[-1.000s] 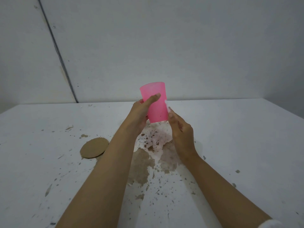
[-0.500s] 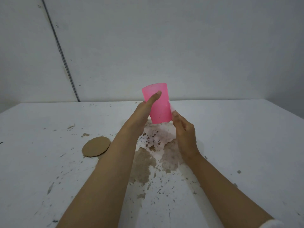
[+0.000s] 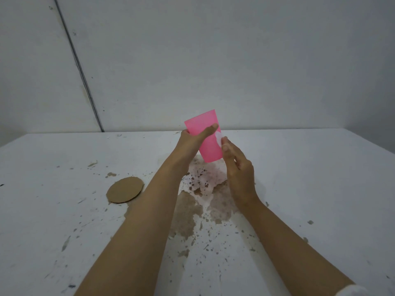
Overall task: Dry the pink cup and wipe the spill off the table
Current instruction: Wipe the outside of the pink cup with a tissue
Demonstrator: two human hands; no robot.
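My left hand (image 3: 193,141) grips the pink cup (image 3: 208,144) from its left side and holds it tilted above the white table (image 3: 310,178). My right hand (image 3: 237,165) presses a small white tissue (image 3: 219,138) against the cup's right wall with its fingertips. Directly under the cup lies the spill (image 3: 205,193), a brownish wet patch with dark specks that runs toward me between my forearms.
A round brown cardboard coaster (image 3: 125,190) lies flat on the table left of my left forearm. Brown splashes and flecks are scattered over the near and left parts of the table. A grey wall rises behind the table's far edge.
The cup has tilted a little further to the left in my left hand. My right hand with the tissue has shifted up along the cup's right side.
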